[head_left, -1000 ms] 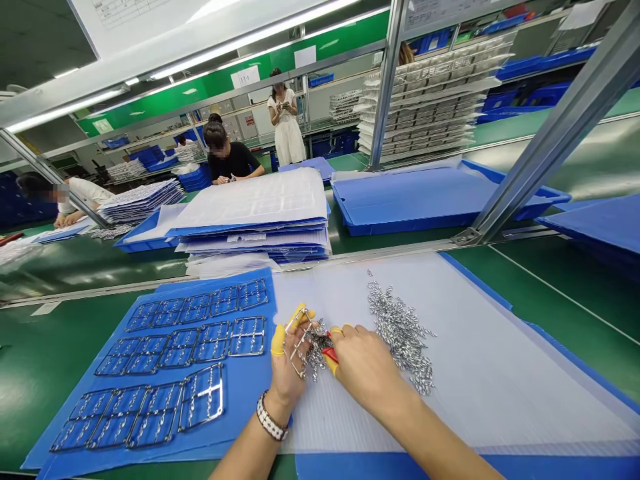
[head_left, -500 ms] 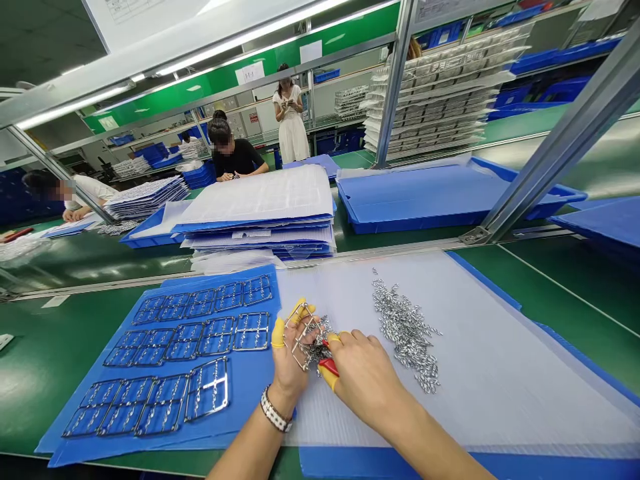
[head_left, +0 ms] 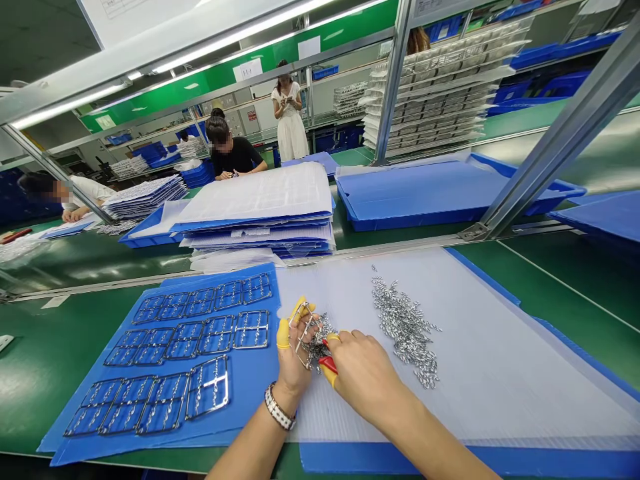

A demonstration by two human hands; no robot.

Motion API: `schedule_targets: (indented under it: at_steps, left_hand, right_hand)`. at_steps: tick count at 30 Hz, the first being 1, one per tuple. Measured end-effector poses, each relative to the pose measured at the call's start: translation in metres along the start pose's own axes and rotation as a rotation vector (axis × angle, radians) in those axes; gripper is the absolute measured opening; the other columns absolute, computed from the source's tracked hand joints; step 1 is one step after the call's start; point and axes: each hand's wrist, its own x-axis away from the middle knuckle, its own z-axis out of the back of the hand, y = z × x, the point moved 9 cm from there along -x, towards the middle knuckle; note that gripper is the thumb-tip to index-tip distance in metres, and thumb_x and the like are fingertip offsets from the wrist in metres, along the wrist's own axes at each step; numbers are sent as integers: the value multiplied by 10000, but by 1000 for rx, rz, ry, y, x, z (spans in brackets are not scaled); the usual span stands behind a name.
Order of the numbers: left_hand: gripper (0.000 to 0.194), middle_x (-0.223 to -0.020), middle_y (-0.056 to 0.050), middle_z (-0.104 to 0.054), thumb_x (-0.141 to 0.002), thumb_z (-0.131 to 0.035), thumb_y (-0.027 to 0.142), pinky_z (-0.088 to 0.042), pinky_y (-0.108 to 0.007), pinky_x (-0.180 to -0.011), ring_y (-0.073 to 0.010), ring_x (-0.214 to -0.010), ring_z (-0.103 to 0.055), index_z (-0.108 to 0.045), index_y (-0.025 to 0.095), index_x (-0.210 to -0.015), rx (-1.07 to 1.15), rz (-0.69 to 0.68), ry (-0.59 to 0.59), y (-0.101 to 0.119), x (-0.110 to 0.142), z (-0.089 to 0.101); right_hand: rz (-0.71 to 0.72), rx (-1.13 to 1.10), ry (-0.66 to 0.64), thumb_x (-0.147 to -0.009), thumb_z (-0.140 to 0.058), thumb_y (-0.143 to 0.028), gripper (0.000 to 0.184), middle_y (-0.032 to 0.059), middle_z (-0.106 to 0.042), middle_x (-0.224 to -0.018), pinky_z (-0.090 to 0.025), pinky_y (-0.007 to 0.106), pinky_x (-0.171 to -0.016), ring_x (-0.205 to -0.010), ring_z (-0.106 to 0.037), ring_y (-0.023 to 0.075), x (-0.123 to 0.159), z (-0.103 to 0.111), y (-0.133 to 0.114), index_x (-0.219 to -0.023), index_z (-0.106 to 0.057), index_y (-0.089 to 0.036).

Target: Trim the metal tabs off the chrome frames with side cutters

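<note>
My left hand (head_left: 293, 357), with yellow finger covers, grips a small rectangular metal frame (head_left: 299, 313) tilted upright. In my right hand (head_left: 367, 377) is a red-handled tool, probably pliers (head_left: 327, 364); its tip is hidden by the fingers and small parts. Between the hands lies a heap of small twisted silvery pieces (head_left: 325, 325), touching the frame's lower side. A larger pile of the same pieces (head_left: 407, 327) spreads to the right on a translucent white sheet (head_left: 500, 373). Metal frames fitted with rows of twisted pieces (head_left: 207, 387) lie in three rows on a blue sheet (head_left: 250, 410) at left.
Beyond the bench's metal rail stand a stack of sheets (head_left: 260, 193) and a blue tray (head_left: 415, 197). A slanted metal post (head_left: 555, 133) rises at right. Co-workers sit across the bench, and one person (head_left: 290, 120) stands farther back.
My left hand and the metal frame have shifted slightly to the right, closer to the right hand. The view has moved a little; both hands keep their hold.
</note>
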Motion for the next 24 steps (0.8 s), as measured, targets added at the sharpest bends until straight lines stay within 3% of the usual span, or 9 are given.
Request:
schedule_targets:
  at_steps: [5,8,12,15,17,20,22,24]
  left_hand:
    - [539,-1155,-102,-617,-849,-400,562,-414,-391,-943,-239,-1037,-571,-608,185,-1173,-48,-46,-46,-4,-2,-1]
    - [526,-1209,-96,-576,-887,-350,528,-361,-417,-1004,-241,-1114,-525,-538,215,-1266,-250,-141,-158,2,4,-13]
    - [601,-1307,-110,-461,-852,-481,482,-262,-429,-1072,-256,-1214,-403,-380,241,-1393,-827,-407,-419,14,23,-51]
    - [791,-1295,-138,-435,-735,-637,510,-250,-454,-1071,-292,-1208,-377,-347,219,-1412,-1011,-492,-487,17,28,-64]
    - [748,-1289,-148,-443,-771,-568,554,-291,-467,-1042,-299,-1190,-407,-364,212,-1404,-888,-382,-466,18,23,-59]
    - [626,-1272,-144,-482,-888,-273,577,-365,-475,-973,-289,-1132,-478,-374,227,-1397,-628,-199,-397,28,22,-40]
    - [585,-1256,-123,-505,-895,-295,551,-339,-470,-995,-285,-1137,-467,-396,247,-1384,-742,-236,-404,45,33,-28]
    - [577,-1266,-110,-490,-859,-444,510,-295,-468,-1028,-285,-1165,-425,-402,264,-1380,-1080,-334,-449,59,48,-16]
  right_hand:
    - [-10,22,31,-792,-532,-206,131,91,-667,-820,-420,314,-633,-779,-631,239,4,1,12,-858,-641,-178]
    - [-37,41,99,-793,-534,-251,139,77,-661,-806,-426,323,-646,-763,-627,234,14,3,34,-865,-637,-191]
    - [-42,31,307,-779,-491,-300,302,73,-662,-854,-436,369,-658,-784,-614,254,30,2,72,-1041,-607,-204]
    - [38,-57,555,-846,-413,-367,378,90,-659,-913,-442,381,-695,-836,-608,255,42,6,89,-1158,-538,-194]
    - [103,-124,661,-879,-399,-436,419,84,-650,-905,-446,372,-707,-836,-606,242,48,9,93,-1212,-492,-200]
    - [190,-207,684,-888,-420,-459,434,72,-637,-922,-465,335,-720,-845,-603,212,50,15,89,-1243,-456,-212]
    - [219,-226,648,-877,-452,-451,424,64,-631,-940,-479,314,-721,-855,-604,199,49,16,84,-1234,-461,-221]
    - [218,-214,619,-862,-474,-433,395,54,-633,-923,-488,310,-699,-840,-609,198,48,15,80,-1199,-487,-227]
